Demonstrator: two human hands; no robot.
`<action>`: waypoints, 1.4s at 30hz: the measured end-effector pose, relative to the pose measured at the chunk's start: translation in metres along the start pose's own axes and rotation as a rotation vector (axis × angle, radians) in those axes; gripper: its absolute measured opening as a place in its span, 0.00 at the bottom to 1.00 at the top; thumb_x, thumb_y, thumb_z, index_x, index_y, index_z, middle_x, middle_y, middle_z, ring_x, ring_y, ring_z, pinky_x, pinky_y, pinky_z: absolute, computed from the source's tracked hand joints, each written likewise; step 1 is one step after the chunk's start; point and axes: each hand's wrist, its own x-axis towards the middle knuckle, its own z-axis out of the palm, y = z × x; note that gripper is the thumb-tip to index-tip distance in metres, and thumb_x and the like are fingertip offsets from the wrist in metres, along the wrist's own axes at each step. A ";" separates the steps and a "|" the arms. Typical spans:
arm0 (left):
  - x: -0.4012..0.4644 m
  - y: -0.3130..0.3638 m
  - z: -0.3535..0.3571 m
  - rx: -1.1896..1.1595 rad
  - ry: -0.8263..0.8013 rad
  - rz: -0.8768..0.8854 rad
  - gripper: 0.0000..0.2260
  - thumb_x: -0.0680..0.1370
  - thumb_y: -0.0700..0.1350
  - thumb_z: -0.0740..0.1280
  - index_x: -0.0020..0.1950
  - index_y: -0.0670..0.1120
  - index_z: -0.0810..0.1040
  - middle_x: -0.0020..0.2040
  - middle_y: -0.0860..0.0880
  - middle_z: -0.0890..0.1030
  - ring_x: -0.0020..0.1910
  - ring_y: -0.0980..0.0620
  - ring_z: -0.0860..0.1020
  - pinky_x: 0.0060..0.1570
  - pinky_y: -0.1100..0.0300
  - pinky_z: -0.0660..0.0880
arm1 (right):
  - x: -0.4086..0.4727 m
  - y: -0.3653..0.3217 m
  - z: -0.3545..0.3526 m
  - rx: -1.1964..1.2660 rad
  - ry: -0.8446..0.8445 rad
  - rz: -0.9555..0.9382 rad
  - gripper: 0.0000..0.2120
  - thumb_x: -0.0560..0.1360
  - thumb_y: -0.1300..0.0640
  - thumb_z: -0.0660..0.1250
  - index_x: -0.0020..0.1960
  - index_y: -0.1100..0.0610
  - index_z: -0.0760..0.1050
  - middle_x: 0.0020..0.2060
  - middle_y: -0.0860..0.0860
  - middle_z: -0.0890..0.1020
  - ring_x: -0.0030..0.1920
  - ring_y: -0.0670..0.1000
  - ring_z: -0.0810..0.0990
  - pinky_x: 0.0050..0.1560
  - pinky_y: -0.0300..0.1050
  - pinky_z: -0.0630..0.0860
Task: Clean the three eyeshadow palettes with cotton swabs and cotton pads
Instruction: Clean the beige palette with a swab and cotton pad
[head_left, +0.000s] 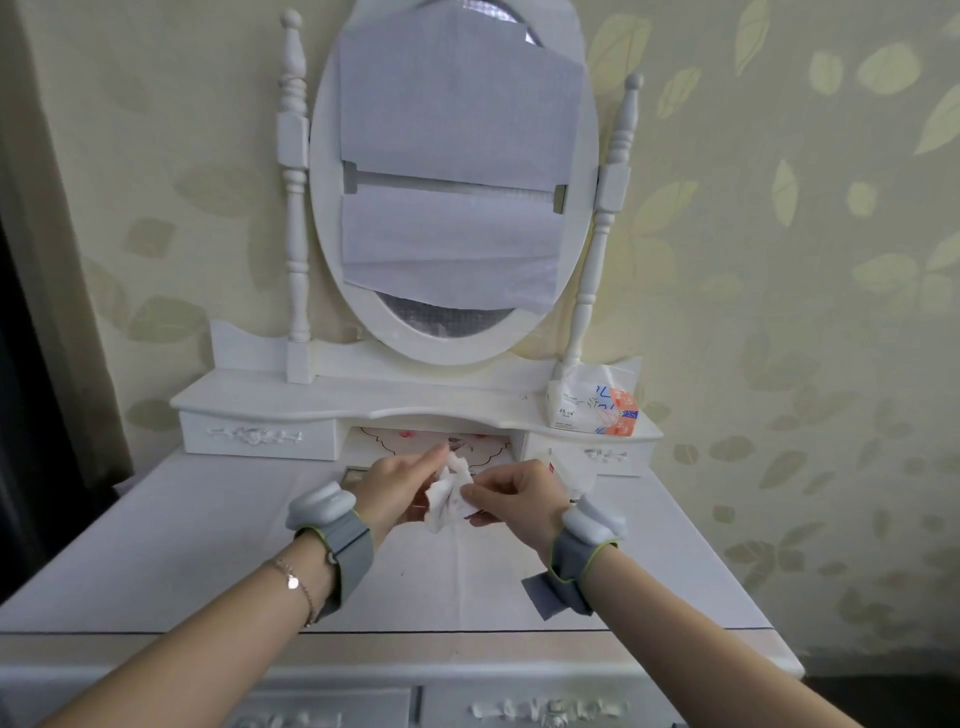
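- Holding a crumpled cotton pad (448, 494) above the middle of the dressing table (156, 561), both hands met just in front of the small drawer unit.
- L hand (396, 487): fingers curled, thumb and fingertips pinched the far top part of the pad; wrist carried a grey strap w/ a white device (321, 503), and a thin bracelet (296, 582) sat nearer on the forearm.
- R hand (519, 499): fingers curled too, pinching the right edge of the same pad; same kind of grey strap and white device (595, 519) on this wrist.
- Pad was white w/ pink-red stains, wrinkled, lifted off the table surface.
- Eyeshadow palettes: I could not tell them clearly. A small flat item (356, 474) lay on the table just left of the L hand, mostly hidden, and sth dark-reddish showed under the hands, too hidden to name.
- Far side: oval mirror (457, 322), its glass mostly covered w/ paper sheets (457, 130).
- Tissue pack (595, 402) stood on the shelf at far right, near the right mirror post.
- White packet (571, 467) was just beside the R hand, on its far right.
- Grey piece (540, 597) lay on the table under the R forearm.
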 end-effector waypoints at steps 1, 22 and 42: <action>-0.001 0.000 0.000 -0.015 -0.014 -0.008 0.13 0.73 0.52 0.70 0.49 0.42 0.81 0.40 0.46 0.83 0.38 0.50 0.81 0.37 0.60 0.76 | 0.000 0.001 0.001 -0.011 -0.003 -0.010 0.06 0.73 0.61 0.69 0.37 0.57 0.81 0.30 0.49 0.81 0.29 0.43 0.81 0.36 0.31 0.75; -0.005 -0.002 -0.011 -0.112 -0.093 0.060 0.16 0.72 0.29 0.67 0.53 0.46 0.79 0.42 0.42 0.81 0.41 0.45 0.73 0.40 0.56 0.71 | 0.017 0.017 -0.010 0.534 0.019 0.319 0.05 0.76 0.62 0.66 0.42 0.63 0.77 0.33 0.53 0.82 0.34 0.51 0.81 0.38 0.44 0.81; -0.005 0.004 0.008 -0.089 0.000 -0.080 0.08 0.77 0.45 0.66 0.45 0.41 0.82 0.36 0.48 0.84 0.37 0.52 0.83 0.45 0.58 0.78 | 0.019 0.010 0.007 0.733 0.026 0.350 0.11 0.75 0.71 0.63 0.35 0.63 0.70 0.23 0.53 0.79 0.22 0.47 0.78 0.25 0.37 0.77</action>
